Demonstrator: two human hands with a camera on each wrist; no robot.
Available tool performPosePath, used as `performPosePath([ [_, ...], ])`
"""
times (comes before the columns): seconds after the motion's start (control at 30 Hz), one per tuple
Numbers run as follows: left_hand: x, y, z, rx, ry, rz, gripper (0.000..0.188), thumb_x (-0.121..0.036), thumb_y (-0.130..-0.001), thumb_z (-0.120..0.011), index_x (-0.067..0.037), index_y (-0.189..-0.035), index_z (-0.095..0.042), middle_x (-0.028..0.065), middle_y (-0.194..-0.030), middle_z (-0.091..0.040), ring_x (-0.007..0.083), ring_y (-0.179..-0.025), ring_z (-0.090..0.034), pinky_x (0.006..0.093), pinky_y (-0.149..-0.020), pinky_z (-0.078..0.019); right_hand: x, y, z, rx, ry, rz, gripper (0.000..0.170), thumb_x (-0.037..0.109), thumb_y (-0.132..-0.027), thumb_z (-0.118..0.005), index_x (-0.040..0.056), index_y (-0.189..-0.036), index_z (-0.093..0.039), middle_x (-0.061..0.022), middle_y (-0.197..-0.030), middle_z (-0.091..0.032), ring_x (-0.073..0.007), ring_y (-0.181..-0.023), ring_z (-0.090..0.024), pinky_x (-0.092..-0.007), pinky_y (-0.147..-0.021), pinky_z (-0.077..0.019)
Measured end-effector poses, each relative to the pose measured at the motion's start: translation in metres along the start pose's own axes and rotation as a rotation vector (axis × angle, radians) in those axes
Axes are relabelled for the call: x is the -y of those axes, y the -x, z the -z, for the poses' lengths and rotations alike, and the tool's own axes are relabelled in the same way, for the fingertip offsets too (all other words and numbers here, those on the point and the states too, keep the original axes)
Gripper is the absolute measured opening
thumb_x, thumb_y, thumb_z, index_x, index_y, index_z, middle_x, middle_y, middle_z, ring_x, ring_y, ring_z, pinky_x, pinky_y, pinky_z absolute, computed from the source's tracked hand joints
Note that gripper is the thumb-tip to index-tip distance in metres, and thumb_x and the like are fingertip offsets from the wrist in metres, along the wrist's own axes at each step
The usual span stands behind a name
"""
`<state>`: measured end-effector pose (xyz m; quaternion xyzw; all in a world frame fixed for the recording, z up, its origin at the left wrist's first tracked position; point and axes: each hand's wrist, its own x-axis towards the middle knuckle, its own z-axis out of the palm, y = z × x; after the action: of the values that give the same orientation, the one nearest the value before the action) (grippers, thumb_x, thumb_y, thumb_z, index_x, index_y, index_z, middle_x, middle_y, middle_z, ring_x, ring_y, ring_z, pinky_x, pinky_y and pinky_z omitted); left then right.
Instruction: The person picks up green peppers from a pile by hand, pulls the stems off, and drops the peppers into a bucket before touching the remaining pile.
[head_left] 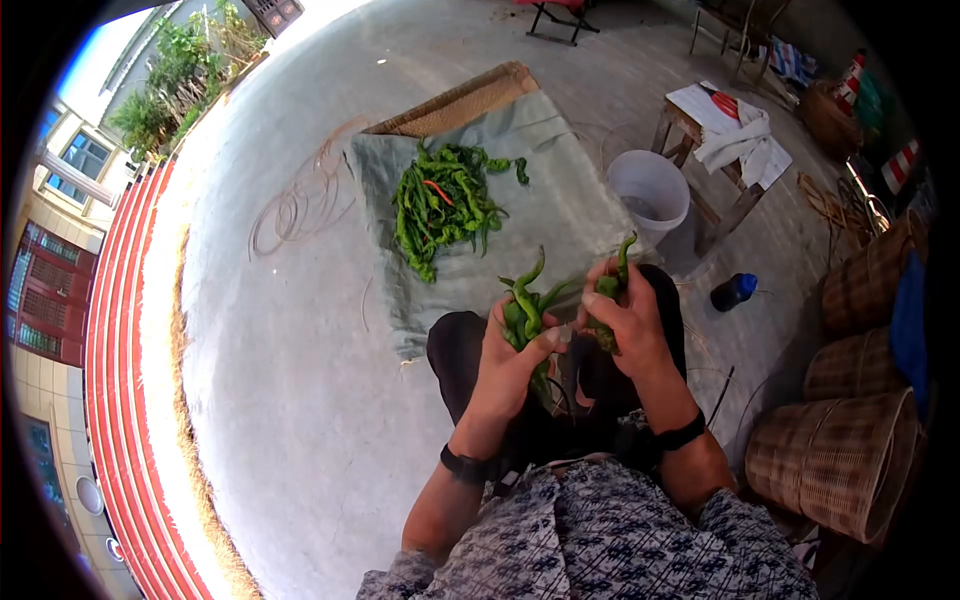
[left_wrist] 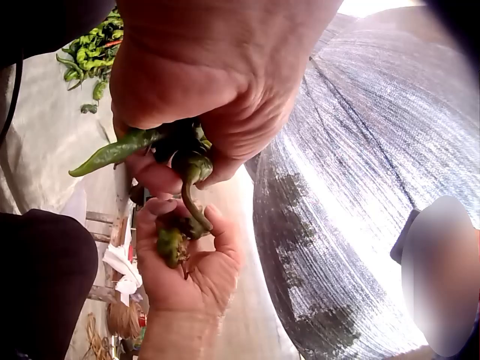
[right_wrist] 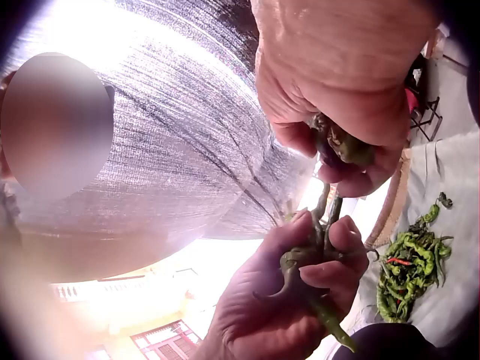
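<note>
Right of the grip is a dark, blue-capped bottle (head_left: 729, 294); farther right, round brown woven baskets (head_left: 815, 460); ahead and right, a wooden stool (head_left: 724, 220); far left, red-striped steps (head_left: 118, 380).

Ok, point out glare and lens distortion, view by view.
Head: wide-lens curvature bends the red steps, and the sunlit ground beside them is blown out; left wrist: glare streaks the silvery sheeting; right wrist: the house is washed out.
</note>
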<state>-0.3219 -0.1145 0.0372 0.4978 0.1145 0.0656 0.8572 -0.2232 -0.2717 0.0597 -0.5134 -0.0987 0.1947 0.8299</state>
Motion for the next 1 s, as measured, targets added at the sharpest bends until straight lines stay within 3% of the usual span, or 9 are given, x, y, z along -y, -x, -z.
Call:
performPosePath([
  [0.1,0.000,-0.001,0.001,-0.015,-0.012,-0.035,0.050,0.001,-0.094,-0.073,-0.008,-0.134,-0.045,0.0085,-0.115,-0.064,0.0174,-0.087,-0.070,0.0263,-0.059,-0.0548,0.003,0.001,0.001,0.051,0.085,-0.061,0.022,0.010,-0.091,-0.080,0.0038,-0.097,-0.060,-0.0010,-0.078,-0.060,-0.0104,-0.064,-0.062,-0.0275,-0.060,-0.0501],
  [0.2,-0.006,-0.001,0.001,-0.011,-0.035,-0.037,0.056,-0.002,-0.090,-0.080,-0.006,-0.133,-0.045,0.0052,-0.111,-0.064,0.0132,-0.091,-0.068,0.0264,-0.072,-0.0566,0.004,0.001,0.000,0.085,0.164,-0.093,0.022,0.012,-0.090,-0.083,0.0047,-0.091,-0.062,0.0014,-0.072,-0.058,-0.0086,-0.058,-0.059,-0.0257,-0.055,-0.0474],
  [0.3,-0.002,-0.002,0.000,-0.024,-0.079,-0.070,0.058,0.000,-0.089,-0.081,-0.008,-0.134,-0.046,0.0048,-0.109,-0.064,0.0117,-0.082,-0.067,0.0249,-0.058,-0.0539,0.004,0.001,-0.006,0.054,0.171,-0.089,0.021,0.013,-0.091,-0.083,0.0045,-0.090,-0.064,0.0022,-0.071,-0.059,-0.0075,-0.056,-0.057,-0.0250,-0.052,-0.0458],
  [0.4,-0.001,-0.003,0.001,-0.015,-0.124,-0.101,0.061,-0.002,-0.086,-0.084,-0.008,-0.134,-0.045,0.0029,-0.105,-0.063,0.0095,-0.080,-0.064,0.0243,-0.057,-0.0524,0.007,0.002,-0.009,0.045,0.192,-0.111,0.019,0.013,-0.092,-0.082,0.0035,-0.092,-0.065,0.0017,-0.072,-0.060,-0.0067,-0.057,-0.055,-0.0247,-0.053,-0.0453],
  [0.5,-0.005,-0.001,-0.001,-0.005,-0.145,-0.090,0.061,-0.001,-0.088,-0.083,-0.003,-0.134,-0.043,0.0046,-0.116,-0.064,0.0106,-0.100,-0.065,0.0274,-0.087,-0.0556,0.008,0.002,-0.010,0.085,0.275,-0.128,0.019,0.013,-0.091,-0.082,0.0020,-0.094,-0.066,0.0018,-0.073,-0.061,-0.0056,-0.058,-0.055,-0.0243,-0.054,-0.0445],
  [0.6,-0.011,-0.001,-0.010,-0.008,-0.244,-0.162,0.065,0.000,-0.086,-0.083,-0.004,-0.136,-0.043,0.0061,-0.111,-0.065,0.0115,-0.098,-0.066,0.0263,-0.077,-0.0570,0.007,0.004,-0.012,0.138,0.372,-0.146,0.022,0.014,-0.090,-0.083,0.0002,-0.098,-0.068,0.0023,-0.075,-0.063,-0.0041,-0.062,-0.055,-0.0239,-0.055,-0.0445],
  [0.7,-0.009,-0.002,-0.003,0.038,-0.402,-0.157,0.065,0.001,-0.087,-0.082,-0.002,-0.138,-0.041,0.0083,-0.115,-0.066,0.0130,-0.105,-0.066,0.0282,-0.086,-0.0565,0.003,0.006,-0.011,0.177,0.401,-0.153,0.027,0.014,-0.090,-0.083,-0.0016,-0.107,-0.069,0.0023,-0.079,-0.065,-0.0038,-0.067,-0.056,-0.0232,-0.058,-0.0454],
  [0.8,-0.004,-0.003,-0.002,0.094,-0.336,-0.192,0.062,-0.001,-0.091,-0.079,-0.003,-0.138,-0.040,0.0090,-0.113,-0.066,0.0138,-0.100,-0.066,0.0275,-0.083,-0.0561,0.000,0.007,-0.011,0.177,0.373,-0.129,0.033,0.015,-0.091,-0.081,-0.0025,-0.116,-0.070,0.0020,-0.083,-0.067,-0.0045,-0.071,-0.058,-0.0229,-0.060,-0.0464],
  [1.0,-0.016,0.004,0.000,0.033,-0.051,0.082,0.035,-0.022,-0.106,-0.065,-0.006,-0.133,-0.049,0.0061,-0.105,-0.066,0.0151,-0.088,-0.066,0.0269,-0.064,-0.0515,-0.010,0.004,-0.005,0.075,0.215,-0.098,0.027,0.013,-0.094,-0.076,-0.0014,-0.115,-0.069,-0.0018,-0.085,-0.070,-0.0071,-0.074,-0.062,-0.0260,-0.064,-0.0514],
])
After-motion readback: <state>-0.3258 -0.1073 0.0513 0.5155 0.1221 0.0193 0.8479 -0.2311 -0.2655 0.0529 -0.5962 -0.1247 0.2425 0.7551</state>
